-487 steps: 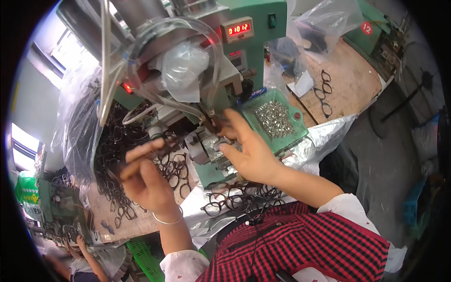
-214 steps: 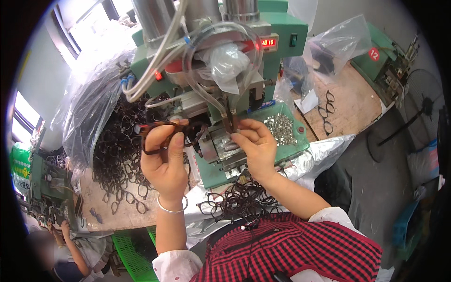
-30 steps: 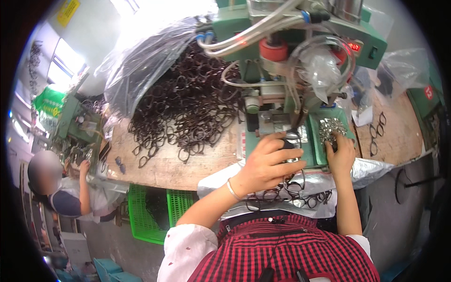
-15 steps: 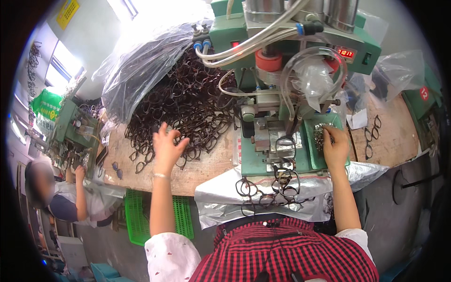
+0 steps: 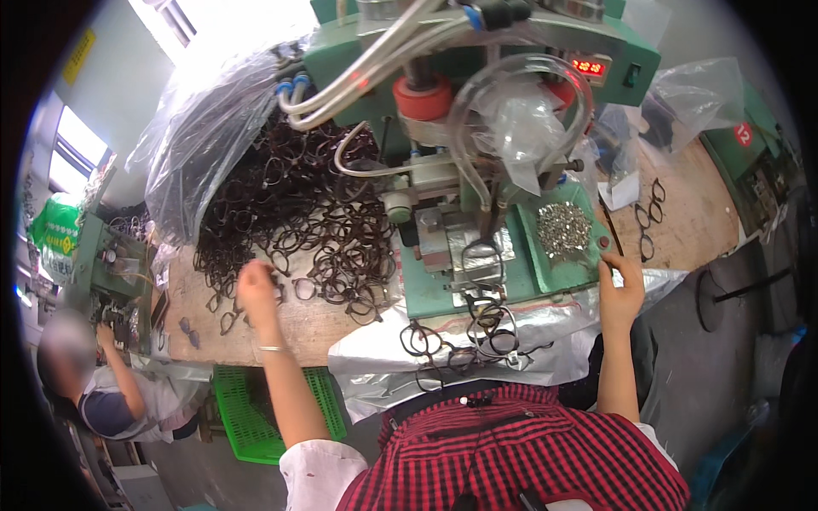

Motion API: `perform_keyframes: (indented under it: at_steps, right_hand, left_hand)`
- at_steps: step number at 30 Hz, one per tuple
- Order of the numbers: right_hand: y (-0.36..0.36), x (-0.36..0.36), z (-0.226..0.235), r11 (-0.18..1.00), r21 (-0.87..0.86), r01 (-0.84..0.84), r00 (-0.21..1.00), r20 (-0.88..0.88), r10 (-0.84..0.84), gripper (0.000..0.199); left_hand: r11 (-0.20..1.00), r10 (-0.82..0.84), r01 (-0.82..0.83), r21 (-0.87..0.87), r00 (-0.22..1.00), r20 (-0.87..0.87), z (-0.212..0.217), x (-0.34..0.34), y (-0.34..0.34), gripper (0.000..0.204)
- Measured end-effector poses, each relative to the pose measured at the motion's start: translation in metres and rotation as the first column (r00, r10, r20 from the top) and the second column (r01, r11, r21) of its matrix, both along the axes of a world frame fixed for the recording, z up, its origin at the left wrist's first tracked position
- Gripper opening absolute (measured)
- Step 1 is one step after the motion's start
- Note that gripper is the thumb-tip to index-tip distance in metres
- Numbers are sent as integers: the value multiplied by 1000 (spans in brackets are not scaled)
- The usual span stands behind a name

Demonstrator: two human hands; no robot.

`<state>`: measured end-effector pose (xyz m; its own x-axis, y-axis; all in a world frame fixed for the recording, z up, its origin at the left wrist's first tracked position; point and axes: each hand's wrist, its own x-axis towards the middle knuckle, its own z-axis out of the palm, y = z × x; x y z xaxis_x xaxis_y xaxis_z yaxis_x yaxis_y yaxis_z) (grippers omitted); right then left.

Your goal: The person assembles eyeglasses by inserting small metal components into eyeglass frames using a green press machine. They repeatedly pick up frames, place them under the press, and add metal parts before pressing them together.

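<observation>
My left hand [image 5: 258, 294] is at the near edge of a large heap of dark eyeglass frames [image 5: 328, 243]. Its fingers are curled in against the frames, and I cannot make out what is between them. At the right rim of a green tray [image 5: 554, 277], my right hand [image 5: 622, 294] has thumb and fingertips drawn together; anything pinched there is too small to name. A pile of small silvery metal parts [image 5: 564, 230] lies in that tray. Between my hands, one dark eyeglass frame [image 5: 481, 260] rests at the green press machine [image 5: 626, 64], under its head.
Several eyeglass frames [image 5: 464, 336] lie on silvery sheeting [image 5: 366, 353] at the table's front edge. More frames [image 5: 649, 221] are at the right. A green plastic basket [image 5: 243, 417] stands below the table. Another person [image 5: 119, 392] works at the far left.
My left hand has gone from spread fingers over the table to curled fingers at the heap. My right hand has drawn back from the metal parts to the tray's rim. The view has shifted.
</observation>
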<state>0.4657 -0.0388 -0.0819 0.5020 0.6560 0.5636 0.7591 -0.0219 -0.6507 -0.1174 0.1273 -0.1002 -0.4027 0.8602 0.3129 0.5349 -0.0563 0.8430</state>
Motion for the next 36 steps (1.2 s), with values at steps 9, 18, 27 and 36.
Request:
perform_keyframes:
  at_steps: [9, 18, 27, 36]
  right_hand:
    - [40, -67, 76, 861, 110, -496, 850, -143, 507, 12]
    - [78, -128, 62, 845, 287, -451, 670, -517, 533, 34]
    - [74, -140, 82, 776, 392, -494, 354, -725, 591, 50]
    - [50, -86, 50, 945, 3, -326, 934, 157, 322, 42]
  left_hand:
    - [921, 330, -390, 11, 793, 513, -55, -14, 12, 29]
    - [889, -410, 236, 393, 792, 452, 38, 170, -52, 22]
    - [535, -714, 527, 661, 700, 20, 153, 239, -52, 17]
    - [277, -636, 875, 396, 476, -607, 120, 264, -73, 27]
